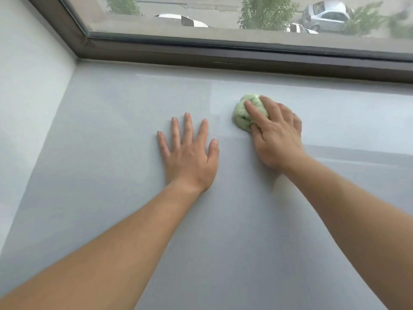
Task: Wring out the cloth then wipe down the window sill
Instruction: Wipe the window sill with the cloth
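Note:
A bunched light green cloth (pixel 242 116) lies on the wide pale grey window sill (pixel 116 135), a little in front of the window frame. My right hand (pixel 276 135) presses down on the cloth, fingers curled over its top and near side, so part of it is hidden. My left hand (pixel 188 153) rests flat on the sill to the left of the cloth, fingers spread and holding nothing. A damp, shinier band shows on the sill right of the cloth.
A dark brown window frame (pixel 201 53) runs along the back of the sill, with glass above it showing parked cars and trees outside. A white side wall (pixel 29 90) closes the sill at the left.

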Motion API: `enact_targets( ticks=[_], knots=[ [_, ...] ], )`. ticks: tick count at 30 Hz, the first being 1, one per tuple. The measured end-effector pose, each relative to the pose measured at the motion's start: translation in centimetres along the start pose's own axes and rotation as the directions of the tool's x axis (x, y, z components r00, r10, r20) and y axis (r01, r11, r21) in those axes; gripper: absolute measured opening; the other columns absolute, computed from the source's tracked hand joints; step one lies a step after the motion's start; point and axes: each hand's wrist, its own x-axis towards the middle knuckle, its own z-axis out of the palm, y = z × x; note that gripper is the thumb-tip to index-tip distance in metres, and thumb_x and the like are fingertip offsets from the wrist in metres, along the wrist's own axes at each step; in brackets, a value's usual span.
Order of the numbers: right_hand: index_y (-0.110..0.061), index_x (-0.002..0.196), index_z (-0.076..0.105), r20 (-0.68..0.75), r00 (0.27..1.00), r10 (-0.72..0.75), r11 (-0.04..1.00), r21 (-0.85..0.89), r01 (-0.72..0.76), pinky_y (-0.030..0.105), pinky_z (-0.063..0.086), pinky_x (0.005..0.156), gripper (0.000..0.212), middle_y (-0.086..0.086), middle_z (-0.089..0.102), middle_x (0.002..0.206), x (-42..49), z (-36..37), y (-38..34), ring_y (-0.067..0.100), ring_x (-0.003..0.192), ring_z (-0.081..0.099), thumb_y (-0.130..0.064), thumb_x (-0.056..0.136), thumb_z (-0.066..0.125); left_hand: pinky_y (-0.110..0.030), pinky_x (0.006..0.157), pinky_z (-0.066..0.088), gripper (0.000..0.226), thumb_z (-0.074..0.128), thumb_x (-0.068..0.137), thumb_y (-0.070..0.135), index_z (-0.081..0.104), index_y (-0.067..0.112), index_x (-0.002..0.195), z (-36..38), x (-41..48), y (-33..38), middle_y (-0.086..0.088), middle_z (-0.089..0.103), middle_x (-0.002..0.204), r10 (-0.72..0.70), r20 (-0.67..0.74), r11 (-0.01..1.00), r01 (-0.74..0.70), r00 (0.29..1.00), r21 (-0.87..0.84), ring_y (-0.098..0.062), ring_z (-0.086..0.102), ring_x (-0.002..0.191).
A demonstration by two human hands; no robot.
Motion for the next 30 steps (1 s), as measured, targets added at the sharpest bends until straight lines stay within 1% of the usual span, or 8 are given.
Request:
enact_targets(
  ticks=[4, 8, 10, 17, 20, 23, 28, 30],
  knots=[
    [-0.046, 0.146, 0.027, -0.056, 0.949, 0.310, 0.949, 0.073, -0.306, 0.049, 0.011, 0.116, 0.054, -0.005, 0.019, 0.159, 4.3, 0.4, -1.5, 0.031, 0.142, 0.018, -0.032, 0.094, 0.037, -0.062, 0.117, -0.010, 0.070, 0.013, 0.095, 0.062, 0.006, 0.034, 0.158, 0.5, 0.0, 0.1, -0.004, -0.007, 0.167, 0.011, -0.009, 0.996, -0.010, 1.000, 0.084, -0.029, -0.016, 0.152],
    [-0.047, 0.147, 0.028, 0.011, 0.996, -0.085, 0.996, -0.010, 0.086, 0.049, 0.015, 0.115, 0.051, -0.007, 0.023, 0.158, 3.9, 1.8, -5.3, 0.028, 0.142, 0.021, -0.039, 0.097, 0.035, -0.062, 0.117, -0.008, 0.070, 0.012, 0.094, 0.062, 0.004, 0.034, 0.158, 0.4, 0.2, 0.3, -0.004, -0.009, 0.167, 0.013, -0.001, 0.994, -0.013, 1.000, 0.109, -0.029, -0.017, 0.152],
    [-0.046, 0.146, 0.033, -0.005, 0.987, -0.162, 0.987, 0.004, 0.162, 0.045, 0.017, 0.114, 0.048, -0.009, 0.029, 0.155, 5.8, 1.2, -4.5, 0.024, 0.139, 0.026, -0.039, 0.098, 0.034, -0.062, 0.117, -0.008, 0.070, 0.013, 0.094, 0.061, 0.005, 0.034, 0.158, 0.4, 0.1, 0.2, -0.004, -0.008, 0.167, 0.012, 0.001, 0.994, -0.012, 1.000, 0.104, -0.028, -0.017, 0.152],
    [-0.047, 0.145, 0.033, -0.022, 0.993, -0.113, 0.993, 0.033, 0.114, 0.044, 0.018, 0.110, 0.048, -0.009, 0.028, 0.155, 8.0, -0.6, 2.0, 0.025, 0.138, 0.024, -0.037, 0.098, 0.036, -0.062, 0.117, -0.009, 0.070, 0.012, 0.094, 0.060, 0.001, 0.033, 0.158, 0.0, 0.1, 0.1, -0.004, -0.011, 0.167, 0.009, 0.022, 0.995, -0.011, 1.000, 0.099, -0.028, -0.020, 0.151],
    [-0.046, 0.145, 0.035, -0.065, 0.993, 0.098, 0.995, 0.041, -0.095, 0.043, 0.016, 0.111, 0.048, -0.007, 0.030, 0.153, 6.8, -1.8, 5.9, 0.027, 0.138, 0.025, -0.033, 0.098, 0.039, -0.063, 0.117, -0.008, 0.071, 0.011, 0.094, 0.060, -0.001, 0.032, 0.158, 0.0, 0.0, 0.3, -0.005, -0.013, 0.167, 0.013, 0.031, 0.994, -0.016, 0.999, 0.111, -0.029, -0.021, 0.151],
    [-0.045, 0.143, 0.036, -0.115, 0.943, 0.313, 0.948, 0.095, -0.303, 0.045, 0.015, 0.113, 0.050, -0.005, 0.029, 0.153, 5.8, -0.9, 3.1, 0.028, 0.138, 0.025, -0.036, 0.094, 0.036, -0.063, 0.117, -0.008, 0.071, 0.011, 0.094, 0.060, -0.001, 0.032, 0.158, 0.0, 0.0, 0.4, -0.005, -0.013, 0.166, 0.006, 0.035, 0.993, -0.010, 0.999, 0.118, -0.029, -0.021, 0.150],
    [-0.046, 0.146, 0.032, 0.012, 0.998, -0.058, 0.998, -0.016, 0.058, 0.046, 0.019, 0.111, 0.051, -0.005, 0.029, 0.155, 2.7, -0.8, 3.1, 0.028, 0.139, 0.026, -0.043, 0.095, 0.037, -0.064, 0.117, -0.007, 0.071, 0.012, 0.093, 0.060, 0.001, 0.032, 0.158, 0.1, -0.2, 0.5, -0.006, -0.010, 0.167, 0.010, 0.026, 0.993, -0.013, 1.000, 0.115, -0.030, -0.019, 0.151],
    [-0.047, 0.145, 0.033, -0.010, 0.997, 0.080, 0.997, 0.011, -0.080, 0.045, 0.018, 0.112, 0.050, -0.004, 0.029, 0.156, 4.1, -1.8, 6.2, 0.030, 0.139, 0.026, -0.041, 0.095, 0.038, -0.063, 0.117, -0.007, 0.071, 0.012, 0.094, 0.060, 0.001, 0.032, 0.158, 0.1, -0.2, 0.5, -0.006, -0.011, 0.167, 0.009, 0.024, 0.993, -0.012, 1.000, 0.118, -0.030, -0.018, 0.151]
  ],
)
